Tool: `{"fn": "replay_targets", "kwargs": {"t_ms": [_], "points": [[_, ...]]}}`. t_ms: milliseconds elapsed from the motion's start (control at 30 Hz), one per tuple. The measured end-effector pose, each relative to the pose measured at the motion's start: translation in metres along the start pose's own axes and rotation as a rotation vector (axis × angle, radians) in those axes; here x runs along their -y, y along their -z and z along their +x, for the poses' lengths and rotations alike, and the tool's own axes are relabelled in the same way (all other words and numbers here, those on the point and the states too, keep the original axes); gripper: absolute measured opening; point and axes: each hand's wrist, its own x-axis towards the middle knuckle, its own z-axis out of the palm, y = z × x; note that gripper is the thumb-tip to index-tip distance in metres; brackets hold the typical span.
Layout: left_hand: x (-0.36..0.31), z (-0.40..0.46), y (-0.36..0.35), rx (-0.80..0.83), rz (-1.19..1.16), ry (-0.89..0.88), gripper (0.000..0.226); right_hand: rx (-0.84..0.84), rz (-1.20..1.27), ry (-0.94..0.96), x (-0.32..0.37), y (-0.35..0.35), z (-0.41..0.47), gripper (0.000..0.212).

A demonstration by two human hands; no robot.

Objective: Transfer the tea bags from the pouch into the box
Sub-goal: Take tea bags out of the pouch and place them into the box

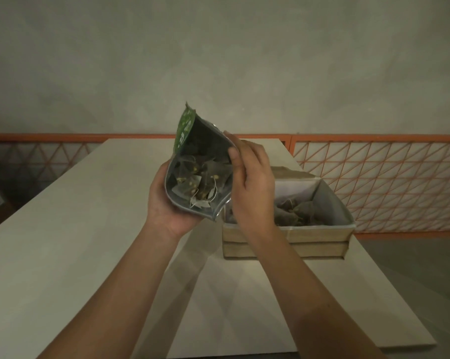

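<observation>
The open pouch (205, 137), tea bags (198, 182) inside, is gripped above the desk (63, 229) by the left hand (164, 203). Its right rim is pinched by the right hand (255, 180). The box (288, 237) is set by the desk's right edge.

The picture is dim, with a dull greenish-grey tint. The side at 3 o'clock is brighter than at 9 o'clock. Faint soft shadows lie on the table (63, 229) toward 6 o'clock. Its edges bend from wide-angle distortion, and fine detail is soft.

Table, fence and wall around you.
Your pale table (63, 255) stretches ahead; an orange lattice fence (374, 177) runs behind its far edge and past its right side, with a grey wall (218, 60) above that.
</observation>
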Motion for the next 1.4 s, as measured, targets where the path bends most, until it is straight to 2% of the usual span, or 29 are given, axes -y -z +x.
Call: {"fn": "replay_targets", "kwargs": {"t_ms": [67, 233, 333, 433, 467, 567, 667, 833, 1067, 1233, 1400], "points": [[0.002, -0.002, 0.000, -0.008, 0.029, 0.012, 0.051, -0.010, -0.047, 0.024, 0.000, 0.002, -0.002, 0.033], [0.006, -0.004, 0.007, -0.161, 0.035, -0.006, 0.058, 0.020, -0.065, 0.060, 0.003, 0.007, -0.011, 0.020], [0.008, -0.006, 0.005, -0.187, 0.066, -0.011, 0.052, 0.116, -0.329, 0.033, 0.003, 0.009, -0.014, 0.018], [0.012, -0.008, 0.004, -0.213, 0.068, -0.020, 0.048, 0.245, -0.628, -0.058, 0.006, 0.009, -0.012, 0.040], [0.013, -0.009, 0.005, -0.219, 0.063, -0.018, 0.049, 0.257, -0.704, -0.058, 0.008, 0.010, -0.012, 0.041], [0.014, -0.010, 0.004, -0.188, 0.078, 0.007, 0.052, 0.266, -0.827, -0.028, 0.010, 0.012, -0.013, 0.027], [0.014, -0.011, 0.001, -0.167, 0.099, 0.006, 0.055, 0.238, -0.703, -0.054, 0.005, 0.015, -0.015, 0.015], [0.014, -0.010, 0.001, -0.204, 0.088, 0.012, 0.051, 0.076, -0.278, -0.069, 0.003, 0.036, -0.004, 0.009], [0.014, -0.010, -0.003, -0.135, 0.018, 0.016, 0.051, -0.131, 0.214, -0.287, 0.012, 0.081, 0.017, 0.005], [0.016, -0.009, -0.004, -0.107, -0.010, 0.029, 0.051, -0.178, 0.216, -0.348, -0.014, 0.103, 0.026, 0.010], [0.016, -0.010, -0.010, -0.024, 0.010, 0.025, 0.062, 0.023, 0.132, -0.454, -0.038, 0.110, 0.027, 0.020]]}}
